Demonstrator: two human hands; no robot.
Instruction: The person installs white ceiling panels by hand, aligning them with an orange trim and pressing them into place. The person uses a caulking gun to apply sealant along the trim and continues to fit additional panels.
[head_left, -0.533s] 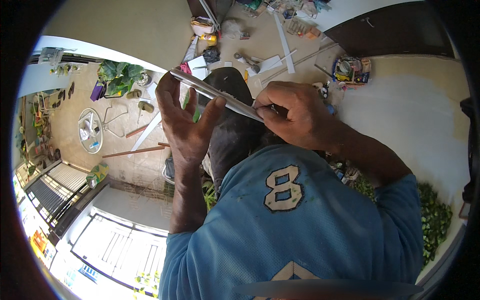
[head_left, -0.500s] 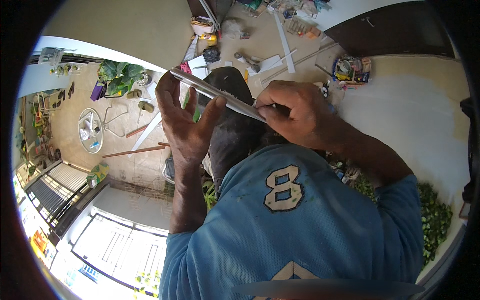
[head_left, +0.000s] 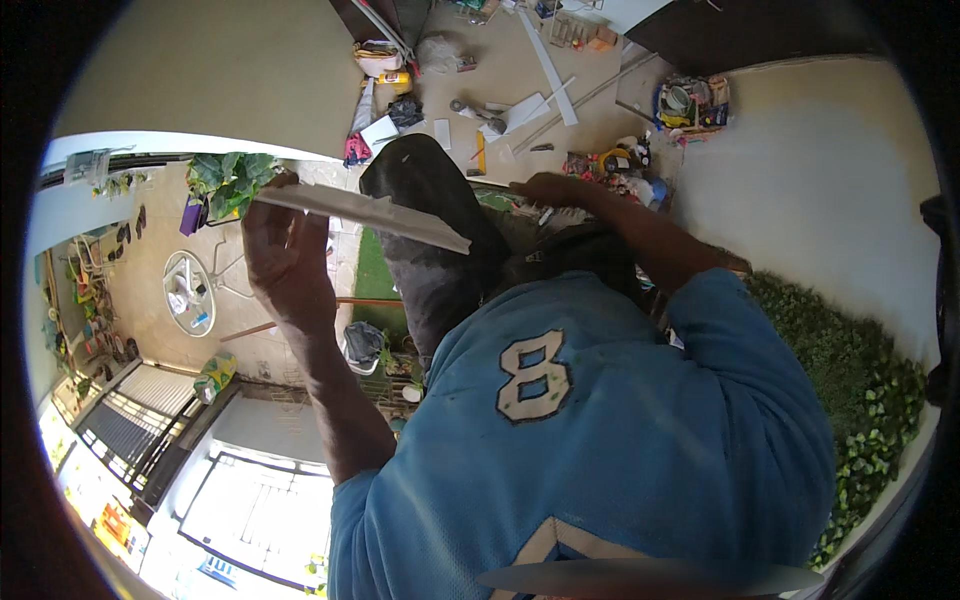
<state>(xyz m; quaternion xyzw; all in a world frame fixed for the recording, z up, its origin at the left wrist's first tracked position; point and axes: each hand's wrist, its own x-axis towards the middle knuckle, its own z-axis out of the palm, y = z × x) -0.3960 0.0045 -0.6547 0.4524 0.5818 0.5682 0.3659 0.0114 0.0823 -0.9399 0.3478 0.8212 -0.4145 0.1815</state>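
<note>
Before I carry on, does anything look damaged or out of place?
The pale strip in the left hand looks ragged along its upper edge, not cleanly straight. Ahead, a long white strip lies loose across the cluttered floor.

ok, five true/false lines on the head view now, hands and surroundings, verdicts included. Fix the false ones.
1. The left hand holds a pale strip. True.
2. The right hand grips the strip's other end. False: it is apart from the strip, whose right end is free.
3. The shirt is blue. True.
4. The purple container is at the picture's right side. False: it is at the left, by a leafy plant.
5. Green foliage shows at the lower right. True.
</note>
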